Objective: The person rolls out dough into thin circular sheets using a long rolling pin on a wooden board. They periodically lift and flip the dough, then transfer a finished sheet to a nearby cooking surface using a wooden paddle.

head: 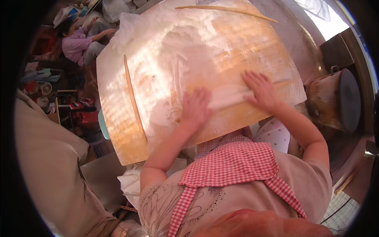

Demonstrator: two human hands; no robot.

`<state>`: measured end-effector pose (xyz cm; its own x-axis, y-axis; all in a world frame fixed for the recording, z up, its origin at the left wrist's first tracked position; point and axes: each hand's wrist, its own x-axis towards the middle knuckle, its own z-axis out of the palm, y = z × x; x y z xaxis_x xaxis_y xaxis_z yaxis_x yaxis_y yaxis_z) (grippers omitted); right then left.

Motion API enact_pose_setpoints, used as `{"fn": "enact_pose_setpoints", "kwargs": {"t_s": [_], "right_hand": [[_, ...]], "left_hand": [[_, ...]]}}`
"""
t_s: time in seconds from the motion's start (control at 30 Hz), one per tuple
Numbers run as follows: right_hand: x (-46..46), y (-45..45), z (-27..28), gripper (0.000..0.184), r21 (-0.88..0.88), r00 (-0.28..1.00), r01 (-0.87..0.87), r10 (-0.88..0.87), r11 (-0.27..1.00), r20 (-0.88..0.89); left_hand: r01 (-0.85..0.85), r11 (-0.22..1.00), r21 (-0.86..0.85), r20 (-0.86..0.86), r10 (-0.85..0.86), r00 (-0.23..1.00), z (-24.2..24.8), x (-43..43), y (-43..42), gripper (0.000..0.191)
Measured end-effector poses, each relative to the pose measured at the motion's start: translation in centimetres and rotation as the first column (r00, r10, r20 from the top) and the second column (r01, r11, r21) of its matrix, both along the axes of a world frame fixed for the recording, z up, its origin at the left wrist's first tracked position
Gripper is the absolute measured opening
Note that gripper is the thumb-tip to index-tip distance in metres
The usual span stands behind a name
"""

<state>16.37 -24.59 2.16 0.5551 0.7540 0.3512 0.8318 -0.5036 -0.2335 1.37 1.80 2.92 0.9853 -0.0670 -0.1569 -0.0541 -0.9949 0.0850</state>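
Note:
Both my hands lie over a long pale roll of dough [228, 96] on a large floured wooden board [237, 118]. My left hand [197, 108] is flat and blurred at the roll's left end. Fingers spread, my right hand [262, 89] rests on its right end. A thin rod-like edge shows beyond the right hand; whether a pin runs inside the roll, I cannot tell. One slim tapered wooden rolling pin [132, 94] lies along the board's left side. Another wooden rolling pin [228, 11] lies across the far edge. Loose white flour [186, 44] covers much of the board's middle.
A thin plastic sheet [130, 29] bunches at the board's far left corner. Beyond it sits another person [78, 44] among cluttered goods. To the right stands a stained metal pot [328, 97] with a dark round face. A draped cloth [50, 160] hangs at left.

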Motion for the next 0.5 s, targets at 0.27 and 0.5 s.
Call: {"fn": "enact_pose_setpoints", "kwargs": {"t_s": [0.27,0.5], "right_hand": [[14.1,12.0,6.7,0.095,-0.378,0.730,0.426,-0.559,0.822,-0.393],[10.1,8.5,2.8,0.099,-0.388,0.872,0.372,-0.461,0.843,-0.164]], "left_hand": [[-0.568,0.815,-0.118,0.211,0.580,0.787,-0.3,14.0,12.3,0.046],[-0.473,0.880,-0.040,0.277,0.465,0.841,-0.4,11.7,11.2,0.045]]}}
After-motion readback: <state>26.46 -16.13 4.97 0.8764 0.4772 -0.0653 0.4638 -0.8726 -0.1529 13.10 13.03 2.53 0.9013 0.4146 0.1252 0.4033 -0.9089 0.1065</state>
